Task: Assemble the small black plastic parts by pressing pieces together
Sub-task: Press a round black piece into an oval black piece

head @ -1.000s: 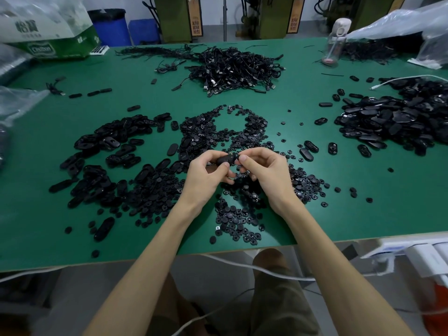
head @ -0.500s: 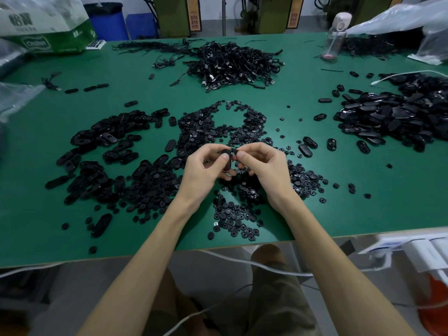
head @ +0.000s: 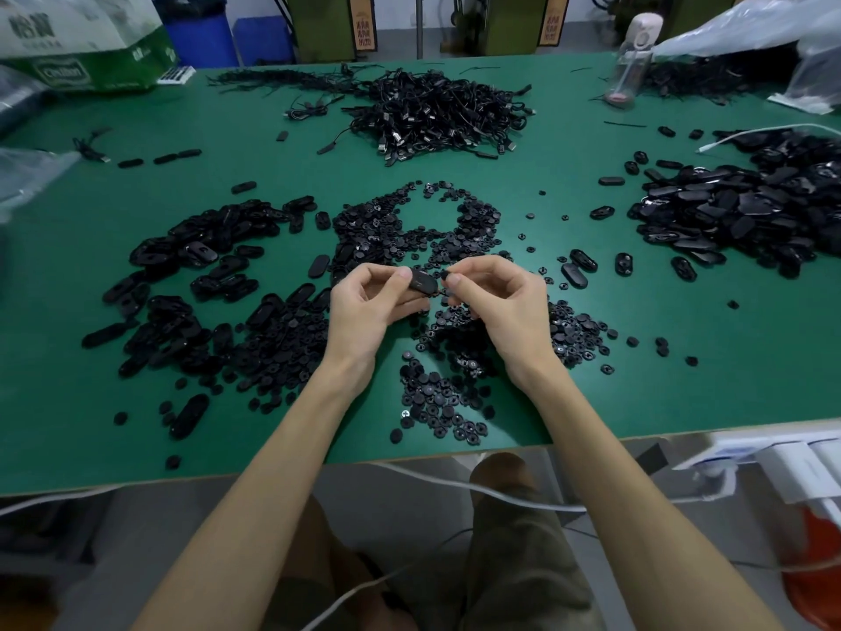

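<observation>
The person's two hands are raised just above the green counter [head: 569, 166], close together but not touching. The left hand [head: 368, 307] grips a black oval shell [head: 423, 283] between thumb and curled fingers. The right hand [head: 505, 307] pinches a small round black piece [head: 444, 277] at its fingertips, right at the end of the shell; I cannot tell whether the two parts touch.

Both hands are held over a spread of small round discs [head: 409, 230] that runs from the middle of the counter to its near edge. To the left lies a heap of oval shells [head: 205, 248], and a bigger, glossier heap of oval parts [head: 737, 211] sits far right. Farther back is a tangle of short black cables [head: 437, 111]. A green and white carton [head: 86, 43] stands at the back left corner, and a white cord [head: 455, 485] hangs below the near edge.
</observation>
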The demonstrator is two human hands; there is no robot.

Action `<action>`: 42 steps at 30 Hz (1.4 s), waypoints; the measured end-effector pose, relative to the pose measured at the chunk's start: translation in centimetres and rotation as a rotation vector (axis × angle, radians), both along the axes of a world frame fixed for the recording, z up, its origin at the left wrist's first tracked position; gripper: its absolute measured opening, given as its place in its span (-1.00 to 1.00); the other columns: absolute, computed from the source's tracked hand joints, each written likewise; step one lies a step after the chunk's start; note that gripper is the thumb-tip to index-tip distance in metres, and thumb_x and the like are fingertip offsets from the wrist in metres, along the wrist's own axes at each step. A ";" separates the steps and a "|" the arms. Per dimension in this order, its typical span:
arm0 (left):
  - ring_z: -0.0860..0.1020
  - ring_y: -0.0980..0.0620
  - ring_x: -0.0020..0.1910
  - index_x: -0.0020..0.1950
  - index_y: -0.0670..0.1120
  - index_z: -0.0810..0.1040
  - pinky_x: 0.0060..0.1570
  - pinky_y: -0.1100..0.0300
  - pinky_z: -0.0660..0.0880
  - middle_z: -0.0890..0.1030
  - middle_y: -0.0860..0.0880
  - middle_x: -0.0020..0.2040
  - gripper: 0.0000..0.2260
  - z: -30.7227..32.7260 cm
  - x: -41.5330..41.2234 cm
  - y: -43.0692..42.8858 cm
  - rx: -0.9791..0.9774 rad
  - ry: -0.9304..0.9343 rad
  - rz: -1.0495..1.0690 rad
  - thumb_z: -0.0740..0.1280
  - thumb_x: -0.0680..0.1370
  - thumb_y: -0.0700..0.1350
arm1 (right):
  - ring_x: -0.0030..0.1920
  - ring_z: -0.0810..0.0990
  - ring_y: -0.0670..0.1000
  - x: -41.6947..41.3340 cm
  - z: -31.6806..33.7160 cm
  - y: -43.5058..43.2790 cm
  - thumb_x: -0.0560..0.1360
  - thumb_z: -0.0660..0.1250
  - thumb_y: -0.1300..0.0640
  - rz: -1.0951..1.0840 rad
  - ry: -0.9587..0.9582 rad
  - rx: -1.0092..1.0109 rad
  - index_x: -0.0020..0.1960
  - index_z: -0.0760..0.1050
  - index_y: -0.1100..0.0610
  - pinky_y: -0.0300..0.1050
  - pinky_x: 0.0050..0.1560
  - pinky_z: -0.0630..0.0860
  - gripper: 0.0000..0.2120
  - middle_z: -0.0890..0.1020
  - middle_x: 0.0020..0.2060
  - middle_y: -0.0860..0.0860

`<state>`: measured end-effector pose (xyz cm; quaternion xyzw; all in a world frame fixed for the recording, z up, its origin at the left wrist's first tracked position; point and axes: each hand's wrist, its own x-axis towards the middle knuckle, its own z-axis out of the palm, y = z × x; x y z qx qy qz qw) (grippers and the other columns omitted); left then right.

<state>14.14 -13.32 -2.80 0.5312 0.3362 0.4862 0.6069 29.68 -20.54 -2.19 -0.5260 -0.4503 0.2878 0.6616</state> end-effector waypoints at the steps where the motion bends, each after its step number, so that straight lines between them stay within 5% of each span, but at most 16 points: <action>1: 0.72 -0.15 -0.03 0.12 -0.35 0.58 0.08 -0.01 0.67 0.72 -0.21 -0.03 -0.81 0.0 0.0 0.0 0.004 0.014 -0.005 0.40 0.63 -0.21 | -0.16 0.71 0.07 -0.1 -0.1 0.0 0.52 0.50 0.27 -0.013 -0.046 -0.010 -0.01 0.69 0.19 -0.11 -0.07 0.63 -0.94 0.74 -0.16 0.07; 5: 0.71 -0.08 -0.08 0.09 -0.27 0.63 -0.02 0.11 0.66 0.72 -0.13 -0.08 -0.86 0.1 0.0 -0.2 0.019 0.057 -0.038 0.44 0.61 -0.20 | -0.10 0.70 0.14 -0.4 -0.2 0.2 0.52 0.51 0.26 -0.038 -0.161 -0.042 -0.01 0.70 0.17 0.12 0.05 0.65 -0.94 0.74 -0.16 0.03; 11: 0.73 -0.12 0.00 0.07 -0.23 0.65 0.00 0.11 0.67 0.73 -0.11 -0.07 -0.88 0.4 -0.1 -0.2 -0.011 0.024 -0.076 0.47 0.57 -0.21 | -0.12 0.71 -0.01 -0.6 -0.3 0.2 0.50 0.52 0.25 -0.084 -0.213 -0.039 0.06 0.66 0.13 -0.08 -0.02 0.66 -0.85 0.74 -0.16 -0.02; 18: 0.72 -0.20 0.06 0.23 -0.18 0.63 0.04 0.04 0.66 0.71 -0.25 0.02 -0.77 0.4 -0.2 -0.1 0.030 0.026 -0.109 0.47 0.58 -0.24 | -0.13 0.71 -0.08 -0.7 -0.2 0.1 0.52 0.51 0.24 -0.124 -0.275 -0.057 0.03 0.69 0.15 -0.08 0.00 0.66 -0.91 0.74 -0.16 -0.06; 42: 0.71 -0.22 0.07 0.16 -0.32 0.64 0.06 0.04 0.67 0.70 -0.29 0.06 -0.81 0.2 -0.1 -0.2 0.030 0.077 -0.098 0.47 0.56 -0.31 | -0.23 0.60 -0.19 -1.3 0.5 -0.1 0.53 0.46 0.26 -0.163 -0.370 -0.116 -0.04 0.68 0.15 -0.37 -0.14 0.49 -0.95 0.69 -0.22 -0.08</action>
